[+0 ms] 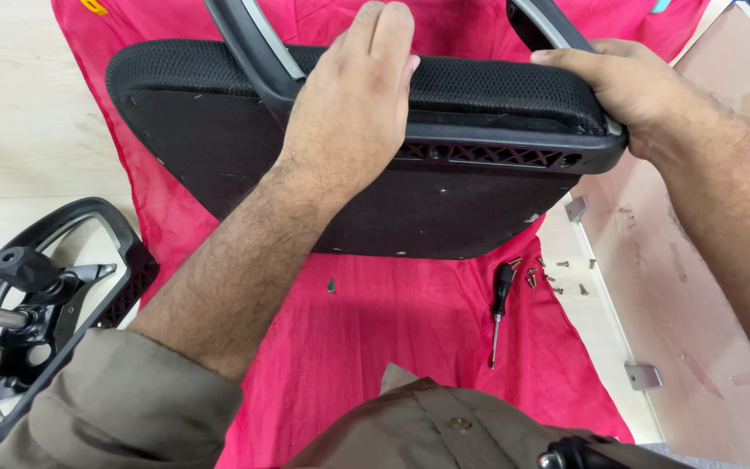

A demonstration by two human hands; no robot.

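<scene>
An upturned black office chair seat (444, 213) lies on a red cloth (375, 330), with a black plastic armrest bracket (514, 155) along its far edge. My left hand (349, 113) rests flat on the seat's padded mesh edge beside a grey-black arm bar (249, 52). My right hand (627, 91) grips the right corner of the bracket and the seat rim. A small black-handled screwdriver (500, 308) lies on the cloth near several loose screws (549, 274). One green-tipped screw (332, 285) sits alone on the cloth.
A black chair frame part with a knob and a metal rod (32, 295) lies on the pale wooden floor at the left. A brown board (696, 287) with metal brackets (642, 375) lies at the right. My olive sleeve and shirt fill the bottom.
</scene>
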